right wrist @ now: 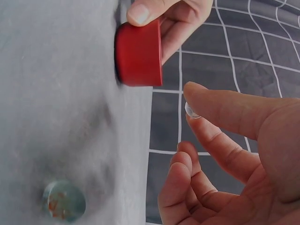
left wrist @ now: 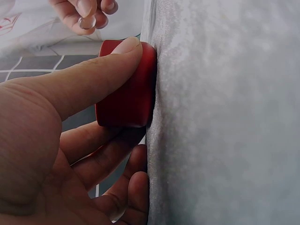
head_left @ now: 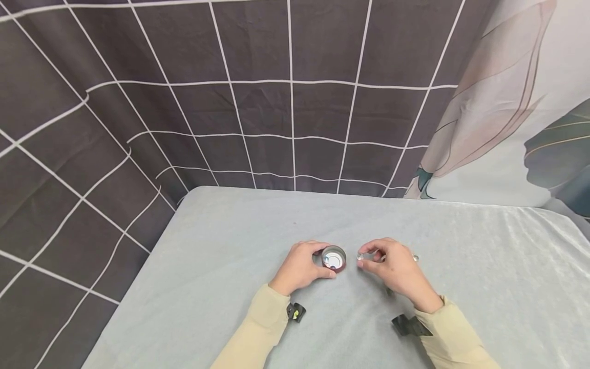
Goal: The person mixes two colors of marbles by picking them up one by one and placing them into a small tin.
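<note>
My left hand (head_left: 300,265) grips a small round red tin (right wrist: 140,54), thumb on the near side and fingers on the far side. It stands upright on the cloth with its mouth facing up. In the head view, its metallic inside (head_left: 334,259) shows white and blue patches. To the right, my right hand (head_left: 394,264) pinches a clear glass marble (right wrist: 190,111) between thumb and index finger, held above the cloth a short way from the tin's rim. Its other fingers are curled loosely. The marble (left wrist: 87,22) also appears at the top of the left wrist view.
A glass marble with orange markings (right wrist: 64,200) lies on the cloth in the right wrist view. Beyond my right hand, a small shiny marble (head_left: 416,258) shows. Pale grey cloth (head_left: 221,241) covers the table; a dark gridded curtain (head_left: 258,107) and a leaf-patterned curtain (head_left: 511,113) hang behind.
</note>
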Demonstrator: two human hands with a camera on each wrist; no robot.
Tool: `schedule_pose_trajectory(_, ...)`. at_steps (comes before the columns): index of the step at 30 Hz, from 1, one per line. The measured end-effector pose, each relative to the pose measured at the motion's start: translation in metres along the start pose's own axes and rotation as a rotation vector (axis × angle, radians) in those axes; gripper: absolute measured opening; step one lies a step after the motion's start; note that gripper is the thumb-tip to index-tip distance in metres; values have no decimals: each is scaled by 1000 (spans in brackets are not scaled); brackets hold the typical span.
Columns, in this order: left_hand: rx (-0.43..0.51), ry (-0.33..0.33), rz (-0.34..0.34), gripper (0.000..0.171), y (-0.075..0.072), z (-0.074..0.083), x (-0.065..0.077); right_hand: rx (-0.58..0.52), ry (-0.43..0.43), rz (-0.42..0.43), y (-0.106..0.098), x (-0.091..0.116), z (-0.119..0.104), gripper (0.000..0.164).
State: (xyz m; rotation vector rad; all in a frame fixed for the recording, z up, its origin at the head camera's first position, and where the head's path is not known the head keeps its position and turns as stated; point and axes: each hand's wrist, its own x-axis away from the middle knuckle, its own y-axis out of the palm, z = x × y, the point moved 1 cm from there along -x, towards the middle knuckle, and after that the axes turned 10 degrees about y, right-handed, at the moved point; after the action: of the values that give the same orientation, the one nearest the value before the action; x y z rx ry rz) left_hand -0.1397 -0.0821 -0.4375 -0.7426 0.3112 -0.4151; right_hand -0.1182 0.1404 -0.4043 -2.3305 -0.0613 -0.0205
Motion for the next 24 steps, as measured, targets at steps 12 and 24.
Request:
schedule_pose_trajectory(12,-4,-6,-2,58,-1,0,0,-17,-27,-20,8,-1,-6,14)
schedule_pose_trajectory(24,5,6,2,57,-1,1,0,-29,-24,-42,15,-4,-12,14)
